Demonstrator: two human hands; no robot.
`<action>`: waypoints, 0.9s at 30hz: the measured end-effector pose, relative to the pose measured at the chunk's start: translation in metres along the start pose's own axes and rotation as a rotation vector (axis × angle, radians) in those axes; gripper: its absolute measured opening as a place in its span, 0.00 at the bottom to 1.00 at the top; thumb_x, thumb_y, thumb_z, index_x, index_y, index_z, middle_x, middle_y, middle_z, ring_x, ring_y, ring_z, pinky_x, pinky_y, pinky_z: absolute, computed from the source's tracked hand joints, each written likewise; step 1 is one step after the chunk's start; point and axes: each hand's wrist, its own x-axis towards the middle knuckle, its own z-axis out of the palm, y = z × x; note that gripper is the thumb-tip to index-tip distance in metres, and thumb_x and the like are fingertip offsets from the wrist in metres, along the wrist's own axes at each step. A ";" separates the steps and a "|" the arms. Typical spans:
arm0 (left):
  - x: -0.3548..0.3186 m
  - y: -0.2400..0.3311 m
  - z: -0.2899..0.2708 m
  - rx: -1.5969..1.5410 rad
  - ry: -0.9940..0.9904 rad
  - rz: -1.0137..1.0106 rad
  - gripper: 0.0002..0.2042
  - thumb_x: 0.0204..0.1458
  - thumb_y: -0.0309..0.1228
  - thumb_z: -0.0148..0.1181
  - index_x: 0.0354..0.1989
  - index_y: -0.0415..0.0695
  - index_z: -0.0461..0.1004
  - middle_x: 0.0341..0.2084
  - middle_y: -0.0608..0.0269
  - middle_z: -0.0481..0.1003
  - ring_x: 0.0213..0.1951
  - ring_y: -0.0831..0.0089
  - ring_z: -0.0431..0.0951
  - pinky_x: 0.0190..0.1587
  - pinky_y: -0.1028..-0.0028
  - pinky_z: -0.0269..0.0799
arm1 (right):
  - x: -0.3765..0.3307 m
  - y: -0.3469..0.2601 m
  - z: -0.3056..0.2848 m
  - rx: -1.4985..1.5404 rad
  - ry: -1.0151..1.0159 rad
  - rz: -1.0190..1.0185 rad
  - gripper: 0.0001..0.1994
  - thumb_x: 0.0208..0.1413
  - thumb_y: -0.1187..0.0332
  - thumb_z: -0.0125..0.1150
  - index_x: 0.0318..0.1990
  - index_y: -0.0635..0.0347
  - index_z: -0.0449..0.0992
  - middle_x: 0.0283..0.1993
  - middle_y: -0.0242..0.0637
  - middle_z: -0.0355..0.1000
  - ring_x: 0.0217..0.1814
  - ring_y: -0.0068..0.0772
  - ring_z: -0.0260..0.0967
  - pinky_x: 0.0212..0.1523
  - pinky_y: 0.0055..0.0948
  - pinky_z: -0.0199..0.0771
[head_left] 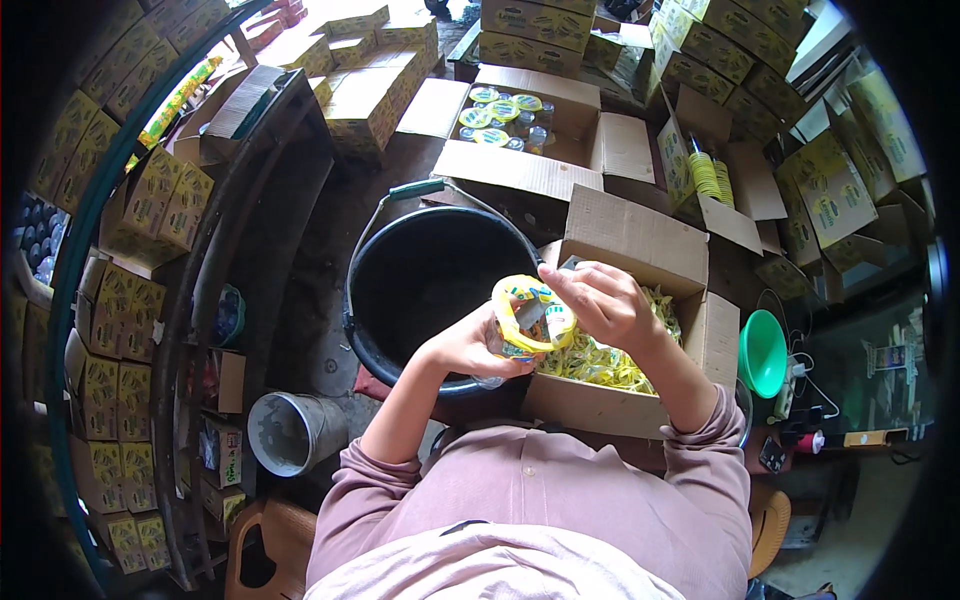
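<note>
At the black bucket's (430, 285) right rim, the left hand (468, 346) grips a round, yellow-edged packaging piece (560, 322); the right hand (608, 305) bunches beside it, its hold unclear. They're apparently arranging it, which calls for steady support.

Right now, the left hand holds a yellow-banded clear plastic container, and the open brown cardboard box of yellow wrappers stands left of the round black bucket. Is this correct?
The side is wrong: the head view shows the open cardboard box right of the black bucket. The left hand does hold the yellow-banded container.
</note>
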 end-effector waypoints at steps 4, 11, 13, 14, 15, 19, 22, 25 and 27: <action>-0.001 -0.005 -0.003 -0.205 -0.075 -0.082 0.20 0.34 0.24 0.62 0.40 0.38 0.67 0.27 0.63 0.73 0.29 0.77 0.72 0.33 0.78 0.70 | -0.001 -0.001 -0.001 0.032 -0.002 0.004 0.25 0.37 0.75 0.56 0.50 0.69 0.67 0.18 0.27 0.63 0.21 0.21 0.63 0.26 0.23 0.70; 0.005 -0.005 -0.006 -0.166 -0.083 0.004 0.32 0.35 0.22 0.62 0.52 0.38 0.55 0.38 0.63 0.68 0.37 0.79 0.70 0.43 0.78 0.68 | 0.007 0.000 -0.013 -0.002 -0.059 0.050 0.25 0.38 0.75 0.57 0.50 0.66 0.67 0.18 0.27 0.64 0.22 0.21 0.64 0.27 0.23 0.70; 0.008 -0.004 -0.004 -0.036 0.024 0.179 0.34 0.35 0.22 0.63 0.54 0.38 0.52 0.43 0.62 0.65 0.40 0.77 0.69 0.46 0.78 0.66 | 0.010 -0.001 -0.018 -0.026 -0.067 0.051 0.25 0.39 0.74 0.57 0.51 0.65 0.67 0.19 0.28 0.65 0.23 0.21 0.64 0.27 0.23 0.70; 0.010 -0.002 -0.002 0.106 0.107 0.315 0.36 0.35 0.23 0.63 0.54 0.38 0.50 0.45 0.62 0.63 0.41 0.76 0.69 0.47 0.77 0.64 | 0.011 -0.001 -0.019 -0.051 -0.074 0.053 0.25 0.39 0.74 0.57 0.51 0.65 0.67 0.19 0.28 0.66 0.23 0.21 0.65 0.27 0.23 0.70; 0.011 0.003 0.000 0.111 0.114 0.358 0.34 0.34 0.25 0.64 0.52 0.37 0.53 0.42 0.61 0.65 0.41 0.74 0.69 0.49 0.76 0.63 | 0.010 0.000 -0.020 -0.044 -0.088 0.051 0.25 0.39 0.74 0.58 0.51 0.66 0.66 0.20 0.29 0.66 0.23 0.21 0.65 0.27 0.22 0.70; 0.012 0.015 0.002 0.432 0.264 0.331 0.28 0.35 0.27 0.61 0.48 0.37 0.58 0.37 0.56 0.68 0.41 0.73 0.70 0.47 0.74 0.64 | 0.008 0.000 -0.025 -0.082 -0.128 0.074 0.26 0.39 0.75 0.58 0.51 0.67 0.65 0.19 0.30 0.66 0.22 0.21 0.64 0.27 0.22 0.69; 0.010 0.007 0.008 0.553 0.361 0.419 0.29 0.35 0.26 0.60 0.49 0.37 0.58 0.36 0.56 0.68 0.40 0.72 0.70 0.47 0.73 0.65 | 0.007 0.000 -0.023 -0.088 -0.138 0.089 0.27 0.39 0.76 0.57 0.52 0.68 0.65 0.19 0.30 0.66 0.22 0.22 0.64 0.26 0.22 0.69; 0.014 0.005 0.016 0.640 0.448 0.481 0.29 0.32 0.25 0.63 0.47 0.38 0.59 0.34 0.56 0.69 0.37 0.70 0.72 0.43 0.75 0.67 | 0.007 -0.001 -0.022 -0.097 -0.143 0.090 0.27 0.38 0.76 0.57 0.52 0.68 0.64 0.19 0.30 0.65 0.22 0.22 0.64 0.26 0.22 0.69; 0.015 0.004 0.017 0.708 0.492 0.520 0.29 0.31 0.25 0.64 0.46 0.38 0.59 0.33 0.57 0.69 0.35 0.69 0.73 0.41 0.75 0.68 | 0.006 -0.001 -0.021 -0.101 -0.141 0.082 0.28 0.38 0.77 0.57 0.52 0.69 0.64 0.18 0.30 0.65 0.21 0.22 0.64 0.26 0.22 0.69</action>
